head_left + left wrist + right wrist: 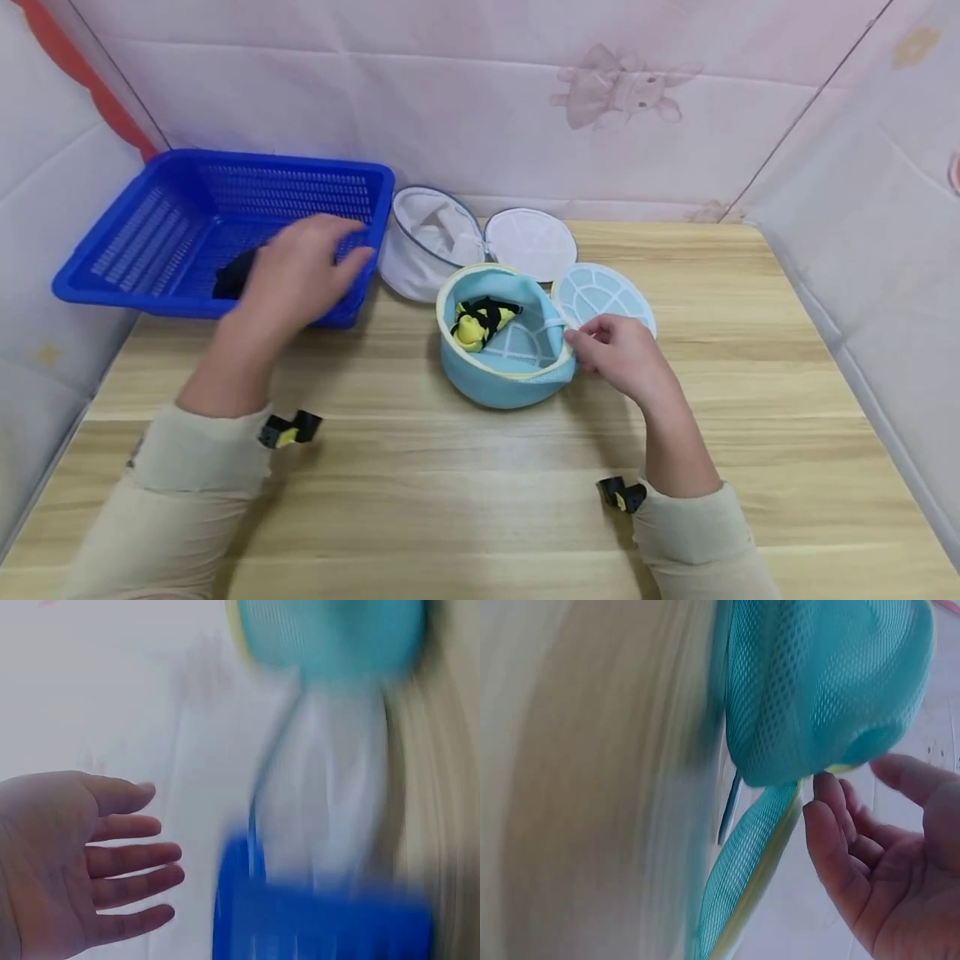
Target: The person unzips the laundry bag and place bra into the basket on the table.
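My left hand [300, 267] hovers over the front right of the blue basket [217, 308], fingers spread and holding nothing; the left wrist view also shows its bare palm. A dark cloth item [234, 275] lies in the basket, partly hidden by that hand. At the right rim of a round teal mesh laundry bag [495, 387], my right hand [622, 354] holds the edge near the lid hinge with thumb and fingers. Inside the bag sits a yellow and black cloth bundle [480, 323]. The bag's round lid [603, 292] is folded back to the right.
Behind the teal bag stands a white mesh laundry bag [408, 267], its lid [531, 242] opened out to the right. A pale printed wall covering [465, 108] rises behind the wooden table [465, 500] and along both sides.
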The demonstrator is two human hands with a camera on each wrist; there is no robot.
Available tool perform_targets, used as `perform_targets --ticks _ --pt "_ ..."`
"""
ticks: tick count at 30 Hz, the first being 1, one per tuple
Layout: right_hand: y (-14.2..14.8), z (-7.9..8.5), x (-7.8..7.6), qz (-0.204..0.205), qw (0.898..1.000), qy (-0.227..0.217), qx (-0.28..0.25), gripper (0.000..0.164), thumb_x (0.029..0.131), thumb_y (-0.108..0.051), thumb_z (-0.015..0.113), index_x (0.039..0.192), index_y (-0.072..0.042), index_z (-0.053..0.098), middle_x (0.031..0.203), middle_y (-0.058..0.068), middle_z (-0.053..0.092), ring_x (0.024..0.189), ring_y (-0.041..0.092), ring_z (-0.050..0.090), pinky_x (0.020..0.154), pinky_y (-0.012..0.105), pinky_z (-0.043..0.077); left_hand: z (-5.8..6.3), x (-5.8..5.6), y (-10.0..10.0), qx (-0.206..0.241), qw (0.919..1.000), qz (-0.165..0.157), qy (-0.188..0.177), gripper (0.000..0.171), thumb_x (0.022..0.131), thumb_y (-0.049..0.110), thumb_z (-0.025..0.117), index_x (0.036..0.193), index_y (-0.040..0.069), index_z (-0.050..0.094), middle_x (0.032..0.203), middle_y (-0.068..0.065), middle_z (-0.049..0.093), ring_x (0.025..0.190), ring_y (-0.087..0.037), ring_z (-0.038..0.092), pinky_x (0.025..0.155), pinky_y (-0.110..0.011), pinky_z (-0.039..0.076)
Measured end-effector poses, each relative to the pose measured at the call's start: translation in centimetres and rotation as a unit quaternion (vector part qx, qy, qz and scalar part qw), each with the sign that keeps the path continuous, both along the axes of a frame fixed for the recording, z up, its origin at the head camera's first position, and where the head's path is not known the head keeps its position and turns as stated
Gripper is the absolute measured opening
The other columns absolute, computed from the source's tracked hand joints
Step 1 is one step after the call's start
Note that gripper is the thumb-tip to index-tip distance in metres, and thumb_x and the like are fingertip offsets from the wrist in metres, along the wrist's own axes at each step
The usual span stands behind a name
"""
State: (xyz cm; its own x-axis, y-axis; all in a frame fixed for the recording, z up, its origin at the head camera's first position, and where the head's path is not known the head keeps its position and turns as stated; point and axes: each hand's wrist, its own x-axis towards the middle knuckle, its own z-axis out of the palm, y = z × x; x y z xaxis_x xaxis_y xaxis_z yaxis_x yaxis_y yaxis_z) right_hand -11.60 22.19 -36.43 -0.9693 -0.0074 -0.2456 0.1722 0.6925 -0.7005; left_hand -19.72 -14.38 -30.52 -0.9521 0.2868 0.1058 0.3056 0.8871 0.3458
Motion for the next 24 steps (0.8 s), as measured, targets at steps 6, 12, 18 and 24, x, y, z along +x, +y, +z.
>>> perform_targets --ticks 6,12,18,24 --pt "0.6 -0.2 -0.3 0.019 0.995 -0.099 0.007 0.065 0.081 -0.064 0.059 0.073 0.0 0.063 0.064 0.01 0.063 0.058 0.021 0.061 0.059 0.035 0.055 -0.4 1.7 9.1 -0.006 0.9928 -0.119 -0.014 0.035 0.094 0.036 0.056 0.117 0.012 0.063 0.114 -0.007 0.064 0.106 -0.024 0.058 0.087 -0.043 0.051" --pt "0.2 -0.2 -1.2 0.029 0.995 -0.097 -0.002 0.047 0.082 -0.046 0.067 0.07 -0.001 0.063 0.062 0.01 0.063 0.053 0.02 0.06 0.055 0.034 0.055 -3.3 1.3 14.1 -0.076 0.9844 -0.152 -0.046 0.024 0.089 0.035 0.062 0.083 0.012 0.064 0.086 -0.004 0.063 0.082 -0.02 0.06 0.069 -0.04 0.052" --pt "0.1 -0.2 -1.4 -0.008 0.998 -0.048 -0.051 0.029 0.085 -0.027 0.067 0.077 0.0 0.063 0.057 0.009 0.06 0.05 0.02 0.06 0.052 0.036 0.056 -5.2 1.0 15.5 -0.129 0.9781 -0.121 -0.11 0.03 0.079 0.038 0.074 0.075 0.013 0.059 0.086 -0.005 0.061 0.078 -0.02 0.059 0.066 -0.037 0.052" --pt "0.5 0.0 -1.4 -0.045 0.996 -0.001 -0.083 0.027 0.086 -0.025 0.067 0.084 0.001 0.063 0.058 0.009 0.061 0.052 0.021 0.062 0.054 0.036 0.057 -6.1 1.1 15.8 -0.145 0.9773 -0.128 -0.087 0.009 0.082 0.011 0.063 0.088 0.008 0.058 0.103 -0.018 0.053 0.081 -0.029 0.06 0.067 -0.042 0.053"
